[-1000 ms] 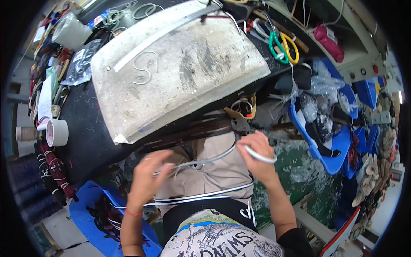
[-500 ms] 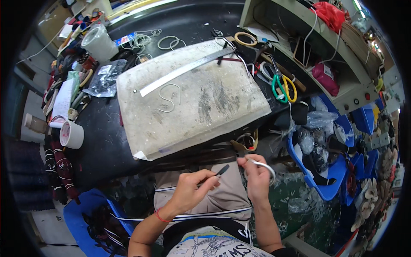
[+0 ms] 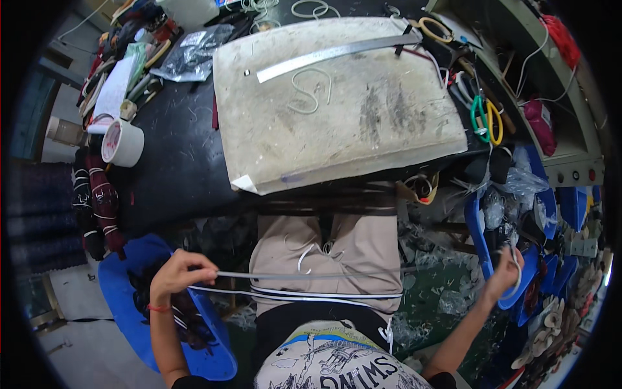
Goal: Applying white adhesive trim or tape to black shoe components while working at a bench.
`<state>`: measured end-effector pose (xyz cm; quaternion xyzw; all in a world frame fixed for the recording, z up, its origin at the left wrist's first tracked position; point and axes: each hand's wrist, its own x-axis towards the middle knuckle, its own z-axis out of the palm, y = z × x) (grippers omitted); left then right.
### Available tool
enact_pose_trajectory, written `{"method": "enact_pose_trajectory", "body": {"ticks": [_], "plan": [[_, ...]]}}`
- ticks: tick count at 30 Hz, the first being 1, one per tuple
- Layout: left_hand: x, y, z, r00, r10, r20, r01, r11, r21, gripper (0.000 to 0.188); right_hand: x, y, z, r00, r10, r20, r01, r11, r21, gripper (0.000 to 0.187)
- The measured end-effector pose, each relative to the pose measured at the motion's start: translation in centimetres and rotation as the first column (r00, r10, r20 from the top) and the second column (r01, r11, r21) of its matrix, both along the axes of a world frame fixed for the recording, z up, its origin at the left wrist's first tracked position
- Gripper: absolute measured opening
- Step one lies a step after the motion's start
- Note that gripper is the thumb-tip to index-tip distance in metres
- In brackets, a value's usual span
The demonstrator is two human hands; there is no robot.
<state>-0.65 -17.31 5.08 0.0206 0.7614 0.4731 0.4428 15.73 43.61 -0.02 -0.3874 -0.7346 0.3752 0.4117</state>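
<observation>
Over the left blue bin, my left hand [image 3: 184, 273] is closed, its thumb and fingers pinching the end of a thin grey-white cord [image 3: 265, 276]. That cord runs taut above my lap toward the right and blurs near its far part. Out to the right, by the other blue bin, my right hand [image 3: 504, 275] is closed around a pale loop-shaped thing [image 3: 516, 269]. Blur hides what kind of thing it is, and whether the cord reaches this hand. Below, black-and-white cords [image 3: 337, 297] lie across my lap.
Ahead stands a black table [image 3: 172, 155] with a worn pale board [image 3: 350, 129], a steel ruler [image 3: 337, 55] and a loose cord [image 3: 311, 91]. Green-and-yellow-handled scissors [image 3: 479, 120] lie right, a tape roll [image 3: 123, 142] left. Blue bins [image 3: 220, 360] flank me.
My hands have moved far apart, left to the left and right to the right, with a cord now stretched between. The dark pointed piece no longer shows at my left fingers. The view has shifted.
</observation>
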Motion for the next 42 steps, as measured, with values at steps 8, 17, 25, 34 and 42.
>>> {"method": "enact_pose_trajectory", "body": {"ticks": [8,17,25,34,42], "plan": [[4.6,2.8,-4.7,0.881,-0.255,-0.397,0.222,0.967,-0.128,0.021,11.5,1.1,-3.7,0.468,-0.458,0.756,-0.153,0.801,0.579,0.042],[-2.4,16.5,-6.9,0.54,-0.113,-0.834,0.128,0.99,-0.052,0.02,-9.6,-16.5,-4.1,0.727,0.615,0.304,-0.661,0.747,0.071,0.019],[-1.5,23.6,-10.2,0.445,-0.166,-0.88,0.129,0.984,-0.121,0.029,-14.1,-15.6,-6.3,0.613,0.703,0.359,-0.789,0.564,0.244,0.017],[-1.0,23.3,-10.3,0.524,-0.12,-0.843,0.089,0.992,-0.086,0.024,-15.8,-14.7,-3.8,0.348,0.671,0.655,-0.919,0.105,0.381,0.027],[-1.2,25.5,-9.6,0.368,-0.295,-0.882,-0.103,0.93,-0.354,0.027,-14.8,-16.3,-3.5,0.549,0.759,0.349,-0.77,0.296,0.566,0.03]]}}
